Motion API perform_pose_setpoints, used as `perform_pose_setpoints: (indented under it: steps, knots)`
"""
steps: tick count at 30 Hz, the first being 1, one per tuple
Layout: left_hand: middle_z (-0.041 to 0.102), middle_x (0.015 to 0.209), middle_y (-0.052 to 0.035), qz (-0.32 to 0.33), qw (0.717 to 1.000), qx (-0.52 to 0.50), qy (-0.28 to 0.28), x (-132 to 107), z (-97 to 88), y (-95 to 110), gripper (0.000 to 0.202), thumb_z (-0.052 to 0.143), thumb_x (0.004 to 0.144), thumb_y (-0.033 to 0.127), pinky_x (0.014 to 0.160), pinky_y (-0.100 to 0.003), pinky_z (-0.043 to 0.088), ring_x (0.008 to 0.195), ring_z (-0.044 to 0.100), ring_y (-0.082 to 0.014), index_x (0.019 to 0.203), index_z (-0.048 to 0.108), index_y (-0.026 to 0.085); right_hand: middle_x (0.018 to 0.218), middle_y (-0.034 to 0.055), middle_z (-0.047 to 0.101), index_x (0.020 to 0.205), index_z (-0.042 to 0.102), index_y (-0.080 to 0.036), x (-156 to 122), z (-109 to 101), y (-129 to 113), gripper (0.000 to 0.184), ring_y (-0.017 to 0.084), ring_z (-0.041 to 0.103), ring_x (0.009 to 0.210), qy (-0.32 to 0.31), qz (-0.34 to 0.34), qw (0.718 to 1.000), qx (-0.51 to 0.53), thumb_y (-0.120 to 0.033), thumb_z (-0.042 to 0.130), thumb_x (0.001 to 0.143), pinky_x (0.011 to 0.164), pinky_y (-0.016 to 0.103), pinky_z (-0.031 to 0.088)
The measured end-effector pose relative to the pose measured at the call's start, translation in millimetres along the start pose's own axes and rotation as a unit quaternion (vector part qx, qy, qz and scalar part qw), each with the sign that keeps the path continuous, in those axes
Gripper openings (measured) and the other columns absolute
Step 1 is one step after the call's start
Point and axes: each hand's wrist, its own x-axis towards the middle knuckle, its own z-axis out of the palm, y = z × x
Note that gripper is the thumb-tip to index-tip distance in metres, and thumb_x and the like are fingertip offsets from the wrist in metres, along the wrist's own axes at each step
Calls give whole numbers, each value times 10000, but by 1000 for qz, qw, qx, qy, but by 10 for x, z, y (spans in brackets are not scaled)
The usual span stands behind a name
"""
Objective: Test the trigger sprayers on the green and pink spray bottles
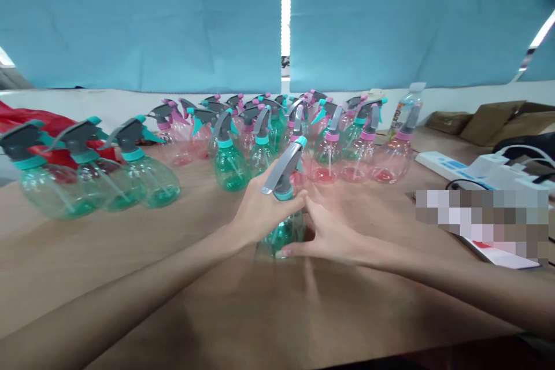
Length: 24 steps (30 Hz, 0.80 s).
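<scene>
A green spray bottle (pixel 284 231) with a grey and teal trigger head stands upright on the brown table, in the middle of the view. My left hand (pixel 262 205) is wrapped round its upper part, just under the collar, with the thumb across the front. Lower down, my right hand (pixel 327 228) grips the bottle's right side, thumb near the base. The fingers behind the bottle are hidden. Just beyond my hands stands another green spray bottle (pixel 233 165), and a pink spray bottle (pixel 324 161) is to its right.
Several more green spray bottles (pixel 151 182) stand at the left, before a red plastic bag (pixel 56 127). A labelled drink bottle (pixel 407 105) rises at the back right. Further right lie a power strip (pixel 446 166) with plugs and cables, and brown cardboard (pixel 494 121).
</scene>
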Motion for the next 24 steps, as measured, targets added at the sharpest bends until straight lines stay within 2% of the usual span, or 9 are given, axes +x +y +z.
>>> perform_pose_setpoints:
  steps: [3, 6, 9, 12, 15, 18, 21, 24]
  knots:
    - [697, 958, -39, 0, 1000, -20, -3, -98, -65, -3, 413, 633, 799, 310, 771, -393, 543, 870, 666, -232, 1191, 545, 214, 1328, 137, 563, 1391, 376, -240, 4, 73, -25, 882, 368, 520, 1228, -14, 20, 999, 44, -552, 792, 679, 966, 568, 453]
    - [643, 1216, -100, 7, 1000, -13, -22, -231, -161, -27, 391, 627, 783, 280, 886, -437, 523, 1069, 634, -273, 1158, 555, 198, 1296, 137, 587, 1396, 314, -230, 33, 148, -81, 893, 317, 588, 1163, -42, 26, 990, 134, -487, 804, 695, 922, 505, 514]
    - [617, 1247, -101, -6, 999, 33, -23, -376, -322, -64, 389, 626, 790, 272, 935, -459, 499, 1139, 601, -282, 1162, 530, 207, 1357, 130, 537, 1388, 268, -242, 104, 246, -158, 890, 269, 580, 1190, -54, -6, 976, 213, -419, 811, 705, 937, 449, 525]
    - [635, 1199, -97, -26, 995, 90, -21, -519, -545, -125, 377, 614, 830, 309, 958, -470, 477, 1139, 593, -283, 1179, 516, 206, 1452, 138, 436, 1393, 272, -255, 240, 395, -240, 882, 265, 523, 1261, -59, -27, 969, 238, -431, 803, 711, 974, 439, 506]
    - [641, 1164, -106, -48, 985, 167, -8, -650, -783, -239, 391, 600, 850, 359, 940, -484, 475, 1106, 595, -302, 1200, 516, 206, 1446, 167, 445, 1406, 298, -214, 431, 573, -347, 941, 319, 477, 1297, -59, -18, 983, 173, -512, 807, 674, 999, 507, 471]
    - [624, 1102, -116, -79, 962, 261, 36, -743, -995, -413, 448, 616, 826, 427, 878, -481, 494, 1044, 599, -321, 1198, 522, 196, 1406, 195, 490, 1438, 292, -166, 619, 705, -492, 1001, 368, 480, 1279, -71, -20, 992, 99, -588, 774, 669, 969, 557, 468]
    - [593, 1086, -104, -96, 945, 304, 78, -769, -1179, -587, 476, 617, 816, 494, 843, -469, 494, 1027, 587, -320, 1185, 524, 209, 1378, 223, 515, 1426, 345, -127, 755, 740, -635, 973, 388, 501, 1254, -81, -34, 995, 40, -656, 712, 697, 952, 552, 474]
    - [602, 1024, -97, -98, 941, 315, 76, -725, -1351, -697, 490, 608, 818, 528, 787, -448, 491, 957, 596, -310, 1160, 521, 190, 1314, 216, 577, 1368, 445, -137, 843, 675, -716, 850, 396, 573, 1166, -82, -30, 996, -30, -709, 612, 762, 885, 544, 509]
